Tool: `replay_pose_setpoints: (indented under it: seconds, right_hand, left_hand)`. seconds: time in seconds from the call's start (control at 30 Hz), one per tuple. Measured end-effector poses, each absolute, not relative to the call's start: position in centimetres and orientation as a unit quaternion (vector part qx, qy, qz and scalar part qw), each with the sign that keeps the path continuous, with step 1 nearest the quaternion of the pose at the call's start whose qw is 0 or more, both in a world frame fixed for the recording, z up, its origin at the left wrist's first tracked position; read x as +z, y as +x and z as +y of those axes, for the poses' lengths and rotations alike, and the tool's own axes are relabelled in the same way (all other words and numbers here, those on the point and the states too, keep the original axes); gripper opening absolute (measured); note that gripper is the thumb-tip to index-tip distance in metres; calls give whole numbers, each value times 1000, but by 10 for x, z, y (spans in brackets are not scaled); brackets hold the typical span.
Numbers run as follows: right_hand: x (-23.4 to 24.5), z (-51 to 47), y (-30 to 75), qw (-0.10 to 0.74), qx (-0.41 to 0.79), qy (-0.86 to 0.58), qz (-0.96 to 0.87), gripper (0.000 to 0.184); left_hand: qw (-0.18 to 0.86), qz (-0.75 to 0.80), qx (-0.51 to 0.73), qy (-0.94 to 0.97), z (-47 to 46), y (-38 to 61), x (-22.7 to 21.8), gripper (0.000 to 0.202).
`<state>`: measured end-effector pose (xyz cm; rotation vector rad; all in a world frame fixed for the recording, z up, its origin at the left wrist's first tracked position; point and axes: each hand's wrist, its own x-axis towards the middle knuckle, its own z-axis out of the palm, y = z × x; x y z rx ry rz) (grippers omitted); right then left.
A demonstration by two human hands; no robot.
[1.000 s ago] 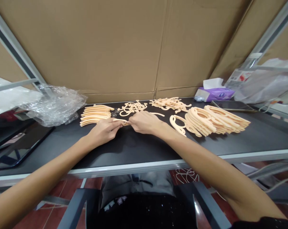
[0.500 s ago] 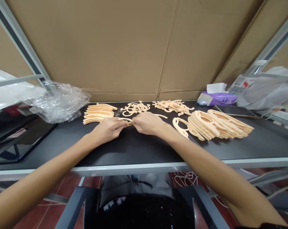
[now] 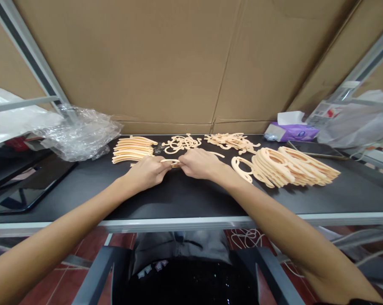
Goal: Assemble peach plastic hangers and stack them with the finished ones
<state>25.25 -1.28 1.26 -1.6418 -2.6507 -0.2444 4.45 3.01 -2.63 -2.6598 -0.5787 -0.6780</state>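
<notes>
My left hand point(image 3: 148, 171) and my right hand point(image 3: 199, 163) meet at the middle of the black table point(image 3: 185, 199). Both pinch one thin peach-coloured curved strip point(image 3: 170, 161) between their fingertips, just above the tabletop. Right behind my left hand lies a neat stack of curved strips point(image 3: 132, 149). To the right of my right hand, a long row of peach rings point(image 3: 285, 166) leans overlapped. Two loose heaps of small hooked pieces point(image 3: 180, 143) point(image 3: 231, 141) lie further back.
Crumpled clear plastic point(image 3: 80, 133) sits at the back left, beside a dark tablet point(image 3: 26, 190). A purple tissue pack point(image 3: 291, 130), a phone point(image 3: 317, 149) and plastic bags point(image 3: 356, 118) are at the back right. Cardboard point(image 3: 179, 63) walls the rear. A chair frame point(image 3: 99, 275) shows below.
Both hands stay pinched on the strip. The camera has shifted slightly, so the whole scene sits a little more to the right in the picture.
</notes>
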Motion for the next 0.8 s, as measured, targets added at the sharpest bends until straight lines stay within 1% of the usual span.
replay_pose_setpoints:
  seconds: [0.2, 0.37, 0.63, 0.8]
  right_hand:
    - [14, -11, 256, 7, -68, -531, -845, 34]
    - [17, -12, 257, 7, -60, -526, -848, 35]
    - [20, -11, 261, 18, -40, -512, -858, 31]
    - [21, -10, 263, 47, -39, -506, -860, 31]
  left_hand:
    - [160, -212, -214, -940, 25, 47, -25, 27]
    - [174, -212, -204, -940, 26, 47, -25, 26]
    - [186, -195, -194, -943, 24, 47, -26, 27]
    - [186, -179, -236, -937, 26, 46, -29, 26]
